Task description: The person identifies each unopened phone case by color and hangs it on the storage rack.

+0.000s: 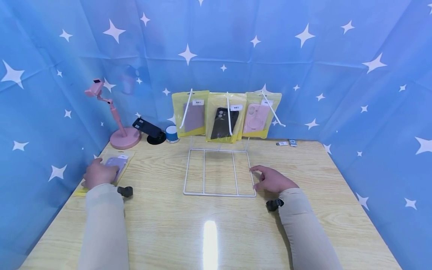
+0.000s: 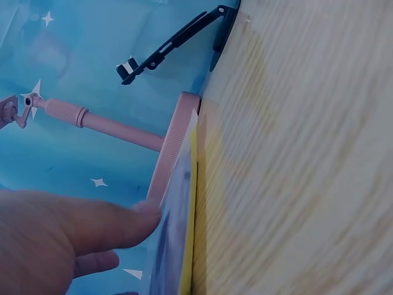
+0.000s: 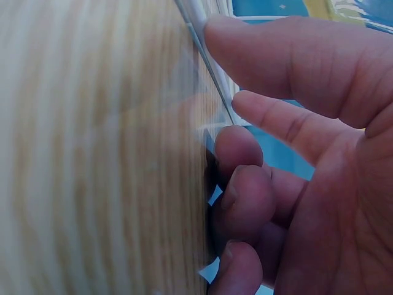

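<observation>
At the table's left edge my left hand (image 1: 99,174) is over a yellow-edged clear bag (image 1: 125,159) that holds a lilac phone case (image 1: 116,162). In the left wrist view its thumb (image 2: 116,224) extends to the bag's face; the other fingertips are partly out of sight. My right hand (image 1: 272,180) rests by the right side of a white wire display rack (image 1: 219,194). Its thumb and index finger touch the side wire a little apart, and the other fingers are curled against the tabletop. Bagged phone cases hang from the rack's hooks: purple (image 1: 194,117), black (image 1: 221,123) and pink (image 1: 255,118).
Behind the left hand are a pink stand (image 1: 125,138), a black phone on a holder (image 1: 147,127) and a blue-and-white cylinder (image 1: 172,133). Two small items, one a blue-grey clip-like piece (image 1: 292,143), lie at the back right. A starry blue curtain (image 1: 216,41) surrounds the wooden table (image 1: 162,225).
</observation>
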Demonstrator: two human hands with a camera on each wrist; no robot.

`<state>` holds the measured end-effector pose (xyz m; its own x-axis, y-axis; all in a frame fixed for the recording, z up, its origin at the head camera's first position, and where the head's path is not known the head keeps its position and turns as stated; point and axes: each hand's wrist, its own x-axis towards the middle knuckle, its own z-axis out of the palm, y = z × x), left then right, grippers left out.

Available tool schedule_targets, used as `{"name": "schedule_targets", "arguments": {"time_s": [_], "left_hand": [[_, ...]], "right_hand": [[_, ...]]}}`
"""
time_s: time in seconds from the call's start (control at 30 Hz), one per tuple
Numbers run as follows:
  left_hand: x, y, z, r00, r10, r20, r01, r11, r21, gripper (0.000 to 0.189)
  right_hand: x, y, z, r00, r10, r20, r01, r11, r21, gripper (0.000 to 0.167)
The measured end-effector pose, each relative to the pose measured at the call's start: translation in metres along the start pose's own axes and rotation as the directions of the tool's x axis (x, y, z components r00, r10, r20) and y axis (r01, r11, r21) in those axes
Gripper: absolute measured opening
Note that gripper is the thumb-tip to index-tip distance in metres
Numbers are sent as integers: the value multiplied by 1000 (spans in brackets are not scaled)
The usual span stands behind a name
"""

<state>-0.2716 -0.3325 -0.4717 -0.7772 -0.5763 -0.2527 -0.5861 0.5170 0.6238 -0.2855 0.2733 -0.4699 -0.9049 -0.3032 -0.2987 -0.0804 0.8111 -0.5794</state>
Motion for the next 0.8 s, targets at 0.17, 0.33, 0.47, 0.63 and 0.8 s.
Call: {"name": "schedule_targets", "arguments": {"time_s": [0.17, 0.33, 0.47, 0.63, 0.8], "left_hand": [[-1, -1, 0, 1000, 20, 23, -21, 999, 37, 95], [-1, 2, 2, 999, 30, 25, -32, 997, 65, 96], [-1, 5, 5, 998, 59, 36, -62, 993, 101, 96], [-1, 8, 9, 995, 88, 45, -93, 988, 126, 95], [-4, 14, 13, 993, 104, 56, -109, 990, 87, 95]], "right_hand": [[1, 0, 0, 1000, 2, 0, -2, 1000, -5, 69], [0, 0, 0, 1000, 2, 0, -2, 1000, 0, 69], [0, -1, 0, 1000, -4, 3, 4, 1000, 1, 69], [-1, -1, 0, 1000, -14, 5, 14, 1000, -3, 69], [-1, -1, 0, 1000, -10, 3, 10, 1000, 0, 69]]}}
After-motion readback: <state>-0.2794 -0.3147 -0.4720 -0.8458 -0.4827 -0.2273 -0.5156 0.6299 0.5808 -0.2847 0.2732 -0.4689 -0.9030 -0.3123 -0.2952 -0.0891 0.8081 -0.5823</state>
